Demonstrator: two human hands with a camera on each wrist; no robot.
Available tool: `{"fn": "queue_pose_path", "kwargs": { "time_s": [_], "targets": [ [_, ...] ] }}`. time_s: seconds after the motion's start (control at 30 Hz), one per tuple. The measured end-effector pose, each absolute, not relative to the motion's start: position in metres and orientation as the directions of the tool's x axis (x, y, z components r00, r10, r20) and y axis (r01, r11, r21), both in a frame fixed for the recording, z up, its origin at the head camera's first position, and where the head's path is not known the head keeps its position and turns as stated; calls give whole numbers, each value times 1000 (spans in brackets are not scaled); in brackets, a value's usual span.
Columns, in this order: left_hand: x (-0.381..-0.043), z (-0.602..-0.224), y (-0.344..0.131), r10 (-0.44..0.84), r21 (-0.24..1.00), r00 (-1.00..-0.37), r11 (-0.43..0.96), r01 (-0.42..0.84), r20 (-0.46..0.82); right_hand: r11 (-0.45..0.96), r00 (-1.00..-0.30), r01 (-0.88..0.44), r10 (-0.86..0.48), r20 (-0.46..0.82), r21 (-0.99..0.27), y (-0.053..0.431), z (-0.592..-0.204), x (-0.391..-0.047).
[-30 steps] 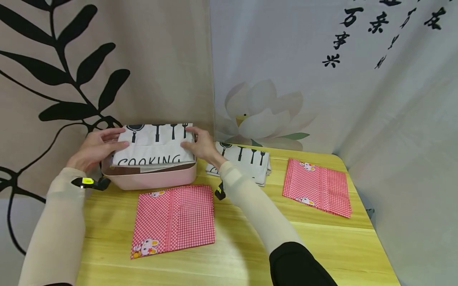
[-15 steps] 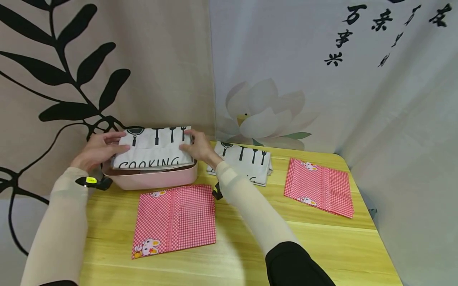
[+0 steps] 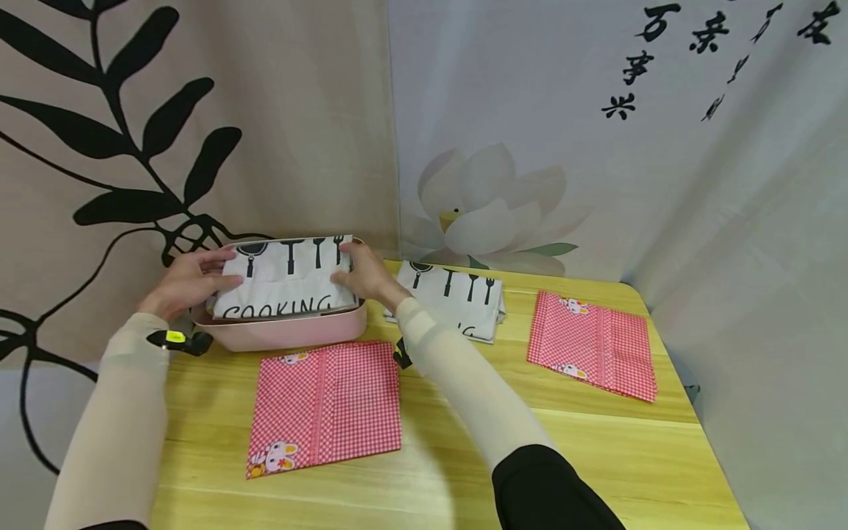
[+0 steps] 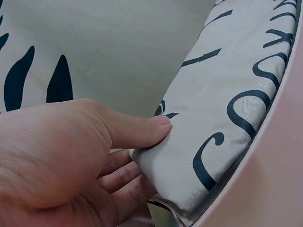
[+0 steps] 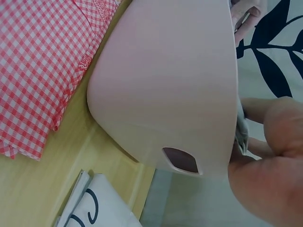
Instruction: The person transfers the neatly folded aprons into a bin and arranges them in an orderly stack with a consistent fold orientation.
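A folded white cloth printed with black utensils and the word COOKING lies in the mouth of a pink bin. My left hand pinches its left end, thumb on top and fingers beneath, as the left wrist view shows on the cloth. At the other end my right hand grips the cloth between thumb and fingers. In the right wrist view, the bin's wall hides most of the cloth, and only a folded edge shows by the right hand. What lies under the cloth is mostly hidden.
A red checked cloth with a rabbit print lies folded in front of the bin. Right of it are a second white printed cloth and another red checked cloth. Curtains hang behind the wooden table.
Both hands have lowered the white cloth slightly toward the front of the bin. The bin's back rim now shows behind it. The other cloths have stayed put.
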State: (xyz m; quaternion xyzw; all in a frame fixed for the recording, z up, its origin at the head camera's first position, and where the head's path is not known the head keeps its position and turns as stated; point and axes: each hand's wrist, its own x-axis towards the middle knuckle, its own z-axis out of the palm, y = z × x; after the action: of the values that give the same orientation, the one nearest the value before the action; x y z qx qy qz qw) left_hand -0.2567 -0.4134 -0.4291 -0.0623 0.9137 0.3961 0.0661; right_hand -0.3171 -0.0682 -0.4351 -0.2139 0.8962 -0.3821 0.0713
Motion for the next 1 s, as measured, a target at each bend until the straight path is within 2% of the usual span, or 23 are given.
{"fn": "queue_pose_path", "kwargs": {
  "time_s": [0.23,0.43,0.57,1.0],
  "targets": [
    [-255,-429,-415,-63,698,-983,696,-169,-175,665,-865,-401,-502,19,-630,-67,-430,-317],
    [-254,-424,-415,-64,663,-962,712,-231,-267,677,-841,-438,-541,5,-592,-68,-427,-317],
    [-254,-419,-412,-33,638,-954,736,-224,-297,666,-828,-462,-561,16,-585,-69,-427,-317],
    [-248,-411,-402,-43,605,-982,782,-149,-186,628,-781,-550,-620,73,-550,-62,-430,-317]
  ]
}}
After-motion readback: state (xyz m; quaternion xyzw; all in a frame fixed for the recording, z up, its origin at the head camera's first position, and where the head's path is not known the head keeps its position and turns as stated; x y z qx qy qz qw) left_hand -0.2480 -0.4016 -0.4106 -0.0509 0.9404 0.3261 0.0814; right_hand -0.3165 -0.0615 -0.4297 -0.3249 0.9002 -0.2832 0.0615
